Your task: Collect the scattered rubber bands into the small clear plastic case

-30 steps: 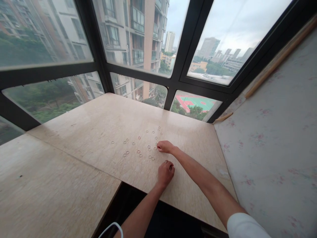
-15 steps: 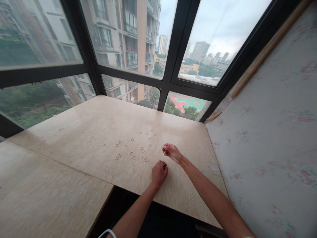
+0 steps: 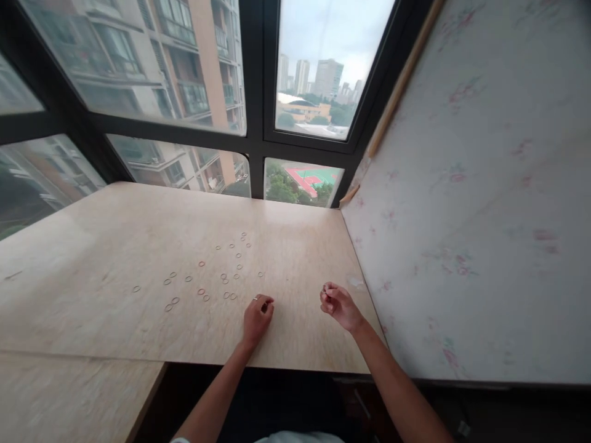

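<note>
Several thin rings (image 3: 239, 255) lie scattered over the pale stone-patterned tabletop (image 3: 295, 246), most of them greyish and a couple reddish. My left hand (image 3: 258, 320) rests on the table to the right of the scatter, its fingers curled in and a ring on one finger. Whatever it may hold is hidden. Over the table's right side, my right hand (image 3: 340, 306) is closed in a pinch on a small thin ring, which is barely visible at the fingertips. A lone ring (image 3: 261, 274) lies just beyond my left hand.
Dark-framed windows (image 3: 256, 111) border the table's far side. A flower-patterned wall (image 3: 462, 203) rises along its right edge. At the lower left, a second pale surface (image 3: 69, 394) adjoins the tabletop. A thin mark or small object (image 3: 13, 275) shows at far left.
My right hand has moved right, away from the scattered rings, with the pinched ring. My left hand stays curled on the table. The camera view has turned right.
</note>
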The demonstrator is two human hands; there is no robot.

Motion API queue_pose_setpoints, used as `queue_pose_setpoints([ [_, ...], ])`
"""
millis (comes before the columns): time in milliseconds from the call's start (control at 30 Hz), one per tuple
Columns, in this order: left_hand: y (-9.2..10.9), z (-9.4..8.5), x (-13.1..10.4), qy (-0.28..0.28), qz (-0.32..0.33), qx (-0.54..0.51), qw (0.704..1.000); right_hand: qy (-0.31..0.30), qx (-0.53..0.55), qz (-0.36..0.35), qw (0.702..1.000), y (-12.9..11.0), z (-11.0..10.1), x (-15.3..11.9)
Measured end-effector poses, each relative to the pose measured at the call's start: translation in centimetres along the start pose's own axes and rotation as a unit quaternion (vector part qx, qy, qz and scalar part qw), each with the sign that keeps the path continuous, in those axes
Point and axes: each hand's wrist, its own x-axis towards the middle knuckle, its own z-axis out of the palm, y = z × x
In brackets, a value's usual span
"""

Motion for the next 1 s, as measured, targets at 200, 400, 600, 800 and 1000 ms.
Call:
queue_pose_setpoints([
  [200, 0.3, -0.2, 0.2, -0.002, 0.000, 0.010, 1.000, 0.102, -0.042, -0.006, 0.994, -0.5, -5.0, -3.3],
  [400, 0.2, 0.0, 0.4, -0.002, 0.002, 0.021, 1.000, 0.170, -0.114, 0.013, 0.979, -0.4, -7.3, -3.6],
  [600, 0.4, 0.0, 0.5, -0.001, 0.000, 0.029, 1.000, 0.165, -0.187, 0.019, 0.968, -0.4, -7.2, -1.7],
  [800, 0.4, 0.0, 0.4, 0.003, 0.000, 0.028, 1.000, 0.146, -0.285, 0.006, 0.947, -0.1, -6.3, 0.8],
  [1000, 0.2, 0.1, 0.3, 0.001, 0.007, 0.021, 1.000, 0.145, -0.376, -0.036, 0.915, 0.4, -5.6, 1.9],
])
